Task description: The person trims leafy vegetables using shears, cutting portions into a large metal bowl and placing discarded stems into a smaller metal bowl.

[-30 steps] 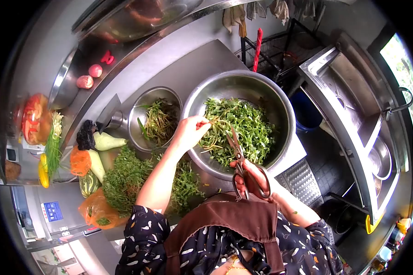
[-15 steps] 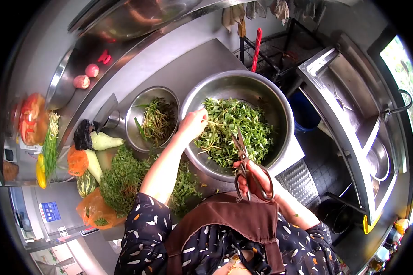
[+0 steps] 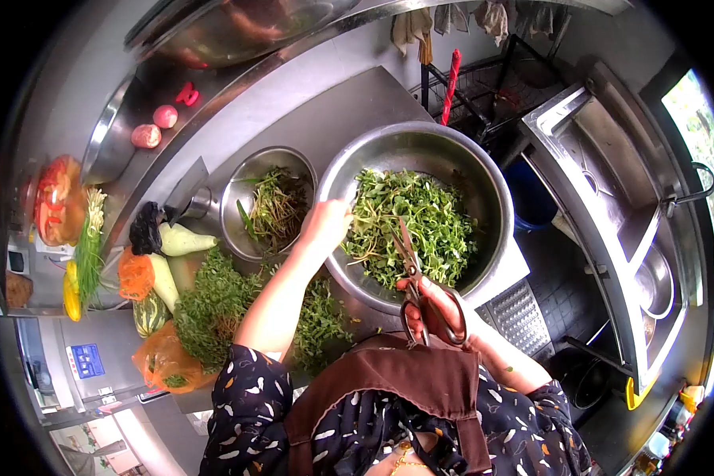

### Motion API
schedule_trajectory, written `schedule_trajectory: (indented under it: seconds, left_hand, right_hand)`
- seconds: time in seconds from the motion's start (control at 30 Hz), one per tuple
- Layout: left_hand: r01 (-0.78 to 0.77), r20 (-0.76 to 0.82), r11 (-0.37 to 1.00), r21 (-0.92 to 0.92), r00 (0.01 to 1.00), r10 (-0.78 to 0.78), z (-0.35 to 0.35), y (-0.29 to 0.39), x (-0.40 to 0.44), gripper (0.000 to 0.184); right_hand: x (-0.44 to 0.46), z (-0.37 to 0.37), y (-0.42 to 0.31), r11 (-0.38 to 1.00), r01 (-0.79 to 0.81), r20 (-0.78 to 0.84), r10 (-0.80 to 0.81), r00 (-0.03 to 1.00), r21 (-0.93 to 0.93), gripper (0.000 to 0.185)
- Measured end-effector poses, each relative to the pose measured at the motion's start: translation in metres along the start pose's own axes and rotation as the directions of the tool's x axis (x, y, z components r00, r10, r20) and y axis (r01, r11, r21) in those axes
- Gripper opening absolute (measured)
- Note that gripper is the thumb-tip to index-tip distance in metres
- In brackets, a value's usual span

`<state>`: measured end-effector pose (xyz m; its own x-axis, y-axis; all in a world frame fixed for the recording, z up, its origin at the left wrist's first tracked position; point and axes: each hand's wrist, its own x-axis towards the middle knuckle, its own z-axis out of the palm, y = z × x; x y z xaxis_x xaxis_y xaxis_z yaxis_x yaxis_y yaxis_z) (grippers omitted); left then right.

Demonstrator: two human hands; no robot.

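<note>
My left hand (image 3: 326, 228) is closed over the left rim of the large steel bowl (image 3: 496, 202), pinching what looks like thin green stems. Cut leafy greens (image 3: 420, 222) fill the middle of that bowl. My right hand (image 3: 436, 309) grips the handles of the scissors (image 3: 409, 258); their blades point up over the near side of the greens. To the left, a smaller steel bowl (image 3: 232, 194) holds stalks (image 3: 276, 208). A pile of uncut greens (image 3: 218, 309) lies on the counter, partly behind my left forearm.
Pale green gourds (image 3: 184, 240), a striped squash (image 3: 150, 314) and an orange bag (image 3: 166, 361) lie at the left. Two pink-red radishes (image 3: 165, 117) sit on the shelf beyond. At the right stand a steel sink (image 3: 603, 159) and a blue bucket (image 3: 531, 194).
My left hand has shifted slightly toward the bowl's left rim and turned, still closed. The scissors have moved only a little. The view has shifted slightly.
</note>
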<state>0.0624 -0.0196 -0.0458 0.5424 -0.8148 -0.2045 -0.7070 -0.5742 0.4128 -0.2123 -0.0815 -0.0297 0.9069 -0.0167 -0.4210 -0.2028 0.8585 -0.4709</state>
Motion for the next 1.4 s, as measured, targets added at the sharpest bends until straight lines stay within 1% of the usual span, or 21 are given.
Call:
schedule_trajectory:
  seconds: [0.03, 0.1, 0.17, 0.23, 0.3, 0.57, 0.63, 0.77, 0.8, 0.83, 0.87, 0.9, 0.93, 0.97, 1.0, 1.03, 1.17, 1.23, 1.3, 1.37, 1.4]
  left_hand:
    - [-0.032, -0.019, 0.993, 0.112, 0.999, 0.034, 0.002, 0.000, -0.003, 0.013]
    - [0.021, -0.068, 0.990, 0.137, 0.998, -0.012, 0.001, 0.000, -0.004, 0.013]
    - [-0.165, -0.272, 0.965, 0.202, 0.937, 0.217, -0.014, 0.009, -0.008, 0.014]
    - [-0.246, -0.318, 0.949, 0.197, 0.900, 0.300, -0.032, 0.027, -0.014, 0.014]
    - [-0.441, -0.460, 0.871, 0.217, 0.741, 0.490, -0.043, 0.041, -0.021, 0.014]
    - [-0.527, -0.409, 0.834, 0.166, 0.733, 0.544, -0.048, 0.067, -0.045, 0.014]
    - [-0.532, -0.405, 0.827, 0.181, 0.726, 0.556, -0.048, 0.066, -0.044, 0.014]
    - [-0.362, -0.495, 0.930, 0.062, 0.798, 0.344, -0.038, 0.042, -0.032, 0.023]
    - [-0.275, -0.443, 0.953, -0.124, 0.875, 0.195, -0.035, 0.035, -0.029, 0.024]
    - [-0.170, -0.361, 0.938, -0.301, 0.931, 0.053, -0.029, 0.027, -0.024, 0.027]
    - [-0.079, -0.211, 0.799, -0.596, 0.975, -0.061, -0.010, 0.010, -0.015, 0.022]
    - [-0.079, -0.210, 0.799, -0.597, 0.976, -0.060, 0.001, 0.003, -0.014, 0.022]
    - [0.076, 0.027, 0.436, -0.897, 0.993, -0.117, 0.004, 0.006, -0.016, 0.018]
    - [0.262, 0.263, -0.017, -0.965, 0.963, -0.060, 0.007, 0.007, -0.019, 0.013]
    - [0.317, 0.322, -0.121, -0.941, 0.946, -0.025, 0.011, 0.011, -0.022, 0.008]
    - [0.353, 0.349, -0.243, -0.903, 0.935, 0.059, 0.013, 0.014, -0.025, 0.008]
    - [0.389, 0.368, -0.333, -0.859, 0.921, 0.127, 0.015, 0.025, -0.032, 0.013]
    - [0.374, 0.382, -0.231, -0.898, 0.924, 0.011, 0.011, 0.030, -0.034, 0.014]
    - [0.358, 0.354, -0.186, -0.915, 0.934, 0.052, 0.014, 0.027, -0.033, 0.016]
    - [0.309, 0.319, -0.099, -0.946, 0.942, -0.105, 0.010, 0.037, -0.034, 0.015]
    - [0.309, 0.319, -0.099, -0.946, 0.942, -0.105, 0.011, 0.034, -0.034, 0.015]
  right_hand:
    - [-0.001, 0.000, 0.000, 1.000, -0.003, -0.001, 0.003, 1.000, -0.002, 0.049]
    - [-0.002, -0.001, 0.000, 1.000, -0.003, -0.013, 0.003, 1.000, -0.001, 0.049]
    - [-0.002, -0.003, 0.000, 1.000, -0.013, -0.020, 0.013, 1.000, 0.001, 0.049]
    - [-0.001, -0.002, 0.001, 1.000, -0.023, -0.023, 0.023, 0.999, 0.001, 0.050]
    - [-0.001, 0.001, -0.001, 0.999, -0.008, -0.009, 0.008, 1.000, -0.054, 0.050]
    - [0.010, 0.008, -0.009, 0.990, 0.030, -0.105, -0.045, 0.993, -0.141, 0.051]
    - [0.007, 0.009, -0.017, 0.887, 0.065, -0.151, -0.149, 0.977, -0.457, 0.049]
    - [0.004, -0.001, -0.012, 0.915, 0.076, -0.221, -0.176, 0.959, -0.397, 0.051]
    - [0.003, -0.001, -0.009, 0.913, 0.077, -0.217, -0.176, 0.960, -0.399, 0.051]
    - [0.001, -0.001, -0.006, 0.960, 0.116, -0.165, -0.162, 0.973, -0.257, 0.049]
    - [0.000, -0.001, -0.004, 0.984, 0.142, -0.115, -0.154, 0.981, -0.104, 0.048]
    - [-0.002, 0.001, -0.004, 0.984, 0.143, -0.117, -0.154, 0.981, -0.103, 0.048]
    - [-0.003, 0.003, -0.005, 0.983, 0.129, -0.065, -0.138, 0.988, -0.128, 0.049]
    - [-0.004, 0.004, -0.005, 0.981, 0.116, -0.012, -0.120, 0.993, -0.153, 0.050]
    - [0.000, -0.005, 0.002, 0.944, 0.166, -0.001, -0.173, 0.985, -0.285, 0.052]
    - [0.000, -0.005, 0.003, 0.944, 0.165, -0.002, -0.173, 0.985, -0.285, 0.052]
    - [0.000, -0.001, 0.003, 0.907, 0.161, 0.008, -0.172, 0.985, -0.389, 0.053]
    - [-0.001, -0.002, 0.004, 0.927, 0.133, -0.027, -0.152, 0.988, -0.351, 0.052]
    - [-0.005, 0.002, 0.001, 0.914, 0.133, -0.033, -0.158, 0.987, -0.384, 0.052]
    - [-0.010, 0.008, -0.004, 0.900, 0.133, -0.038, -0.163, 0.986, -0.416, 0.052]
    - [-0.011, 0.012, -0.006, 0.887, 0.117, -0.049, -0.155, 0.987, -0.447, 0.052]
